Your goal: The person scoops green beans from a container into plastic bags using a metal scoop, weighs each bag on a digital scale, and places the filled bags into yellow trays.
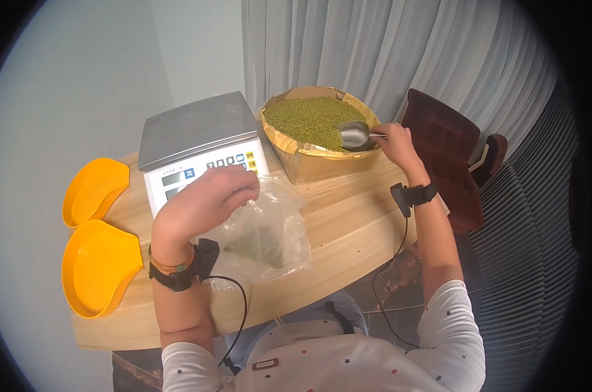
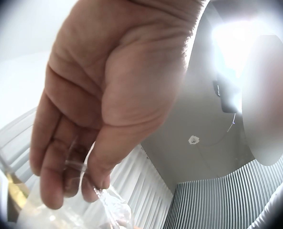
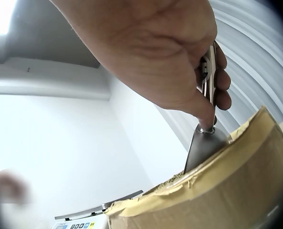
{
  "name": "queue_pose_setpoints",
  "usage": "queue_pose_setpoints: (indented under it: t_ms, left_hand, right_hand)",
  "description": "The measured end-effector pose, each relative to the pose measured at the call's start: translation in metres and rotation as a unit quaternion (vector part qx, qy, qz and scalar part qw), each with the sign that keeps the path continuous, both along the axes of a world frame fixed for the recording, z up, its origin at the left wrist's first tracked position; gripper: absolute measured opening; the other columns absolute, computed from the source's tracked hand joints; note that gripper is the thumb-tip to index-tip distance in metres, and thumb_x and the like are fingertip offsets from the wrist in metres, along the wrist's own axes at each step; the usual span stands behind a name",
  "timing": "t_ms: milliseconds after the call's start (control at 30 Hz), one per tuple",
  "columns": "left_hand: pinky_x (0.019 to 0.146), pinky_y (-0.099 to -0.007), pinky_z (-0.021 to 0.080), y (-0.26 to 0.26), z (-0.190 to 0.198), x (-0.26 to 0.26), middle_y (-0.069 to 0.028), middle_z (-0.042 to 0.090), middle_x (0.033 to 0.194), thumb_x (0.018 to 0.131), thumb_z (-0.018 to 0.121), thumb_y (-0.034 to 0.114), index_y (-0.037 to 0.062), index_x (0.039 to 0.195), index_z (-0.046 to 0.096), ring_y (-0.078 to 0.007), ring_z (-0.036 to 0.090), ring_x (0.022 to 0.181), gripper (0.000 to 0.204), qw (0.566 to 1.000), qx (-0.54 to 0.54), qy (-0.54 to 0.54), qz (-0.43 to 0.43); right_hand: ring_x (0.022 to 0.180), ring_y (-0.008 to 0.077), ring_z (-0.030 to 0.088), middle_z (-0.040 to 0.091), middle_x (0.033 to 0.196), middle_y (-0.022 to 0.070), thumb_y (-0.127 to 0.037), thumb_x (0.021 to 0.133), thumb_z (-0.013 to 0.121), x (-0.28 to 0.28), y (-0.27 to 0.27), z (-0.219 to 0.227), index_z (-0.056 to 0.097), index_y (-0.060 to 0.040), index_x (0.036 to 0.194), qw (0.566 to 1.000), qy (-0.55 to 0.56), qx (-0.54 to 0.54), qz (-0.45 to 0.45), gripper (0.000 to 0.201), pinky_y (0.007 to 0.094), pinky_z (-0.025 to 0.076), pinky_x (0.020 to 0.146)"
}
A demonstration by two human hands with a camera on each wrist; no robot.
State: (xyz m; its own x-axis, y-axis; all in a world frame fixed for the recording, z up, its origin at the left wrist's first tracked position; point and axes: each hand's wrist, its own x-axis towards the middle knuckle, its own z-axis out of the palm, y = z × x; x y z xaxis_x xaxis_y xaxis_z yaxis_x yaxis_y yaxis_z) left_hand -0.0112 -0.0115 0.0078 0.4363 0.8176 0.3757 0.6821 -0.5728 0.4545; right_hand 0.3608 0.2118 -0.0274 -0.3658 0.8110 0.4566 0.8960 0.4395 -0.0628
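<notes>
In the head view my right hand (image 1: 395,145) grips the handle of a metal scoop (image 1: 355,135). The scoop's bowl lies at the right side of a heap of green mung beans (image 1: 306,117) in a cardboard box (image 1: 309,166). From the right wrist, fingers wrap the handle and the scoop's blade (image 3: 203,150) dips behind the box rim. My left hand (image 1: 211,199) pinches the top edge of a clear plastic bag (image 1: 286,228), which hangs over the table's front part with a small greenish patch low inside. The left wrist view shows thumb and fingertips on the film.
A digital scale (image 1: 195,130) with a steel platform stands left of the box, partly hidden by my left hand. Two yellow trays (image 1: 100,268) sit at the wooden table's (image 1: 335,228) left end. A dark red chair (image 1: 440,130) stands at the right, before grey curtains.
</notes>
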Motion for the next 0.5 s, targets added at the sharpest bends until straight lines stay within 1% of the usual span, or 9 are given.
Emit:
queue_pose_setpoints:
  t_ms: [33, 100, 133, 233, 300, 333, 400, 433, 500]
  left_hand:
    - [0.070, -0.0373, 0.049, 0.000, 0.001, 0.000, -0.0108, 0.064, 0.080, 0.094, 0.063, 0.011, 0.0005, 0.093, 0.063, -0.0287, 0.062, 0.076, 0.010, 1.000, 0.000, 0.002, -0.001]
    - [0.071, -0.0377, 0.049, -0.001, 0.003, 0.001, -0.0113, 0.064, 0.080, 0.094, 0.064, 0.011, 0.0005, 0.093, 0.064, -0.0300, 0.061, 0.076, 0.010, 1.000, -0.002, -0.002, -0.015]
    - [0.071, -0.0377, 0.049, -0.001, 0.003, 0.001, -0.0113, 0.064, 0.080, 0.094, 0.064, 0.011, 0.0005, 0.093, 0.064, -0.0300, 0.061, 0.076, 0.010, 1.000, -0.001, -0.001, -0.015]
    - [0.072, -0.0379, 0.048, -0.001, 0.003, 0.000, -0.0114, 0.064, 0.081, 0.093, 0.064, 0.011, 0.0011, 0.094, 0.064, -0.0310, 0.060, 0.078, 0.010, 1.000, 0.006, 0.004, -0.021]
    - [0.072, -0.0381, 0.048, -0.001, 0.002, 0.002, -0.0113, 0.064, 0.083, 0.093, 0.064, 0.010, 0.0017, 0.094, 0.063, -0.0315, 0.059, 0.079, 0.009, 1.000, 0.011, 0.005, -0.013]
    - [0.072, -0.0381, 0.048, -0.002, 0.003, 0.003, -0.0113, 0.064, 0.083, 0.093, 0.064, 0.010, 0.0017, 0.094, 0.063, -0.0315, 0.059, 0.079, 0.009, 1.000, 0.012, 0.007, -0.014]
    - [0.078, -0.0428, 0.048, -0.004, 0.009, 0.007, -0.0144, 0.064, 0.089, 0.094, 0.060, 0.013, 0.0017, 0.095, 0.063, -0.0365, 0.059, 0.087, 0.012, 0.999, -0.047, 0.015, 0.000]
    - [0.078, -0.0428, 0.048, -0.004, 0.009, 0.008, -0.0144, 0.064, 0.089, 0.094, 0.060, 0.013, 0.0017, 0.095, 0.063, -0.0365, 0.059, 0.087, 0.012, 0.999, -0.045, 0.020, -0.002]
    - [0.072, -0.0382, 0.048, -0.003, 0.007, 0.010, -0.0110, 0.063, 0.083, 0.093, 0.065, 0.011, 0.0022, 0.094, 0.063, -0.0311, 0.060, 0.079, 0.009, 1.000, -0.010, 0.013, -0.018]
  right_hand:
    - [0.094, 0.0349, 0.066, 0.073, 0.093, 0.0165, -0.015, 0.085, 0.072, 0.002, 0.002, -0.003, 0.077, -0.0090, 0.102, 1.000, 0.002, 0.000, -0.001, 0.019, 0.0461, 0.048, 0.085]
    - [0.094, 0.0353, 0.069, 0.073, 0.097, 0.0183, -0.015, 0.085, 0.073, 0.010, 0.009, -0.011, 0.076, -0.0076, 0.103, 0.987, 0.129, -0.094, 0.020, 0.020, 0.0429, 0.052, 0.084]
    - [0.094, 0.0353, 0.069, 0.073, 0.097, 0.0183, -0.015, 0.085, 0.073, 0.015, 0.013, -0.014, 0.076, -0.0076, 0.103, 0.987, 0.129, -0.092, 0.020, 0.020, 0.0429, 0.052, 0.084]
    - [0.092, 0.0315, 0.072, 0.073, 0.099, 0.0196, -0.015, 0.083, 0.075, 0.034, 0.024, -0.023, 0.075, -0.0046, 0.103, 0.982, 0.158, -0.098, 0.024, 0.022, 0.0376, 0.053, 0.082]
    - [0.083, 0.0210, 0.069, 0.074, 0.089, 0.0139, -0.012, 0.085, 0.074, 0.040, 0.023, -0.025, 0.074, -0.0003, 0.104, 0.965, 0.226, -0.127, 0.034, 0.022, 0.0320, 0.051, 0.077]
    - [0.083, 0.0210, 0.069, 0.074, 0.089, 0.0139, -0.012, 0.085, 0.074, 0.042, 0.023, -0.027, 0.074, -0.0003, 0.104, 0.965, 0.228, -0.126, 0.033, 0.022, 0.0320, 0.051, 0.077]
    - [0.076, 0.0122, 0.060, 0.069, 0.082, 0.0046, -0.009, 0.088, 0.072, 0.042, 0.018, -0.026, 0.073, 0.0032, 0.104, 0.910, 0.362, -0.188, 0.074, 0.020, 0.0284, 0.048, 0.072]
    - [0.076, 0.0122, 0.060, 0.069, 0.082, 0.0046, -0.009, 0.088, 0.072, 0.042, 0.016, -0.026, 0.073, 0.0032, 0.104, 0.908, 0.368, -0.185, 0.074, 0.020, 0.0284, 0.048, 0.072]
    - [0.074, 0.0094, 0.054, 0.064, 0.080, -0.0003, -0.008, 0.091, 0.070, 0.040, 0.013, -0.028, 0.072, 0.0035, 0.105, 0.891, 0.400, -0.201, 0.074, 0.018, 0.0272, 0.046, 0.070]
